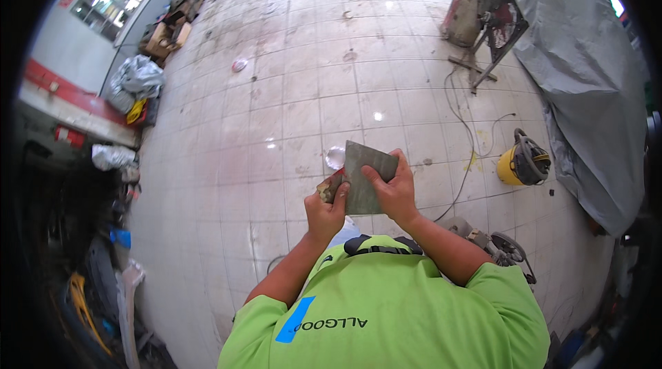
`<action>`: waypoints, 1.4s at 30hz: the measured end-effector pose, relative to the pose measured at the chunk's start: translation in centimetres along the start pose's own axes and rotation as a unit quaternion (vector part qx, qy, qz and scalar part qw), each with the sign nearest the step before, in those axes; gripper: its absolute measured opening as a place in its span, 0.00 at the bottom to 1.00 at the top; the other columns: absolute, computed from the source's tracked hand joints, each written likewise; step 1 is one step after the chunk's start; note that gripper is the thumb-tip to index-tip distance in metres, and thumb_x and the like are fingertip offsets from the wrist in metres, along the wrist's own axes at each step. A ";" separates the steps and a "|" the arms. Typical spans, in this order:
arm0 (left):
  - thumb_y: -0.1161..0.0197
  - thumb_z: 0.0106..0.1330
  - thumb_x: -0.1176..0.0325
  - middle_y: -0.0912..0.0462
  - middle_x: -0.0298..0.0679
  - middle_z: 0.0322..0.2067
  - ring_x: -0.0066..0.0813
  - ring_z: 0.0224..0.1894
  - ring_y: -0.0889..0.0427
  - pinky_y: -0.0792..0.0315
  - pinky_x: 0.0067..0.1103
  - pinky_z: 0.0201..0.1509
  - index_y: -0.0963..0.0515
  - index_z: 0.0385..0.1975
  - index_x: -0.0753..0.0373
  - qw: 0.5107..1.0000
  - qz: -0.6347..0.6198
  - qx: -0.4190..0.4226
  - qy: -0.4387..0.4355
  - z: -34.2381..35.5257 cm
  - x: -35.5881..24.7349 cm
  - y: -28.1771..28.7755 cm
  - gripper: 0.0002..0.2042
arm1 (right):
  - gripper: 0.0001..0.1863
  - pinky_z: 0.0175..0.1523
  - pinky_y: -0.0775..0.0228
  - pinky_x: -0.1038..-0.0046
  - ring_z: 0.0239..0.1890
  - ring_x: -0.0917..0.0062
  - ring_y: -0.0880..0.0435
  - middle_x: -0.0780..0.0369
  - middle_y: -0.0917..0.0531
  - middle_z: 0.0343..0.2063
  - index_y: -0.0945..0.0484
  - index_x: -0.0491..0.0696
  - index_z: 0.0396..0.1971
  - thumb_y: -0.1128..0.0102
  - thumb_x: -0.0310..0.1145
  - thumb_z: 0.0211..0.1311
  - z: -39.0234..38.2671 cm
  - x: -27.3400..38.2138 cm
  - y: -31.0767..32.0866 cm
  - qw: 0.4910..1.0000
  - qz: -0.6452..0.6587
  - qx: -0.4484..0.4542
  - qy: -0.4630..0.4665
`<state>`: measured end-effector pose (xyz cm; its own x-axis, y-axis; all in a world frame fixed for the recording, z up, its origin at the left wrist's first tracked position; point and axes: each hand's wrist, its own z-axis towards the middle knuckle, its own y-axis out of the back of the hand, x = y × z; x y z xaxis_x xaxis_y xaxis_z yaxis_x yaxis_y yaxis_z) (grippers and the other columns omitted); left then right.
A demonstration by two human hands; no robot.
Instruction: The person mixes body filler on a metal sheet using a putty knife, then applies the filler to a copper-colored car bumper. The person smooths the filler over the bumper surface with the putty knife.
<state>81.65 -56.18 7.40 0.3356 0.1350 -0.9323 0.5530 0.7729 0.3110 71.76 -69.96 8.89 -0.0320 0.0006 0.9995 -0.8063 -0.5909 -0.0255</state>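
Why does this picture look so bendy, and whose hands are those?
There's no robot here. A person wears a wide fisheye camera on their head, looking down, so straight lines curve near the edges. Those hands belong to that person. The right hand holds a flat grey-green plate. The left hand grips a reddish thing with a rough, pale end, close to the plate. Below is a tiled floor, with a yellow-and-black bucket-shaped machine standing on the right.

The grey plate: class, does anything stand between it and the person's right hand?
Nothing visible does: the right hand holds the grey plate directly, thumb on its face. The left hand grips a worn handle by the plate's left edge, not between them.
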 end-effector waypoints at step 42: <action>0.44 0.77 0.71 0.15 0.41 0.43 0.29 0.42 0.14 0.17 0.26 0.46 0.22 0.49 0.65 0.811 -0.285 0.233 0.455 87.2 13.3 -18.6 0.08 | 0.14 0.47 0.25 0.62 0.41 0.61 0.14 0.58 0.12 0.36 0.15 0.50 0.41 0.43 0.25 0.57 90.5 -13.5 10.7 0.840 -0.499 0.206 0.051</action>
<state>142.34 -122.79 5.30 -0.6596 0.4032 -0.6344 0.7201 0.5807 -0.3797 117.00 -149.34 -3.09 0.4713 0.7191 0.5107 -0.1895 -0.4830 0.8549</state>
